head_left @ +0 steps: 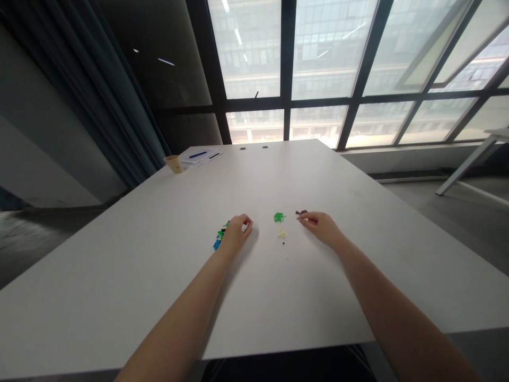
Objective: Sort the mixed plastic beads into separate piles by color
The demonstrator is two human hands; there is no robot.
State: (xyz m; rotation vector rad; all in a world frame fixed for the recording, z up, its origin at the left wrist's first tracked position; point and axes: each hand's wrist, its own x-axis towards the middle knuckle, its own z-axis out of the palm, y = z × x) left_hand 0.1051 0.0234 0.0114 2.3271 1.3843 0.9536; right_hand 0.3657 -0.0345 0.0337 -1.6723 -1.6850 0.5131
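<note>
My left hand [237, 232] hovers or rests beside a mixed pile of small blue, green, yellow and dark pieces [220, 237], partly covering it. Its thumb and fingers are curled into a pinch; whatever is between them is too small to make out. My right hand [321, 227] has its fingertips pinched together at a little heap of dark brown pieces [301, 212], and I cannot tell what they hold. Between the hands lie a cluster of small green pieces [279, 217], some pale yellow pieces [281, 234], a tiny black piece [283, 243] and a tiny white piece [287, 258].
Everything lies on a long white table [254, 297]. At its far left stand a tan paper cup [174, 164] and papers [191, 158] with a blue pen [198, 155] and a dark pen [214, 156] on top. Two round dark discs show near the far edge.
</note>
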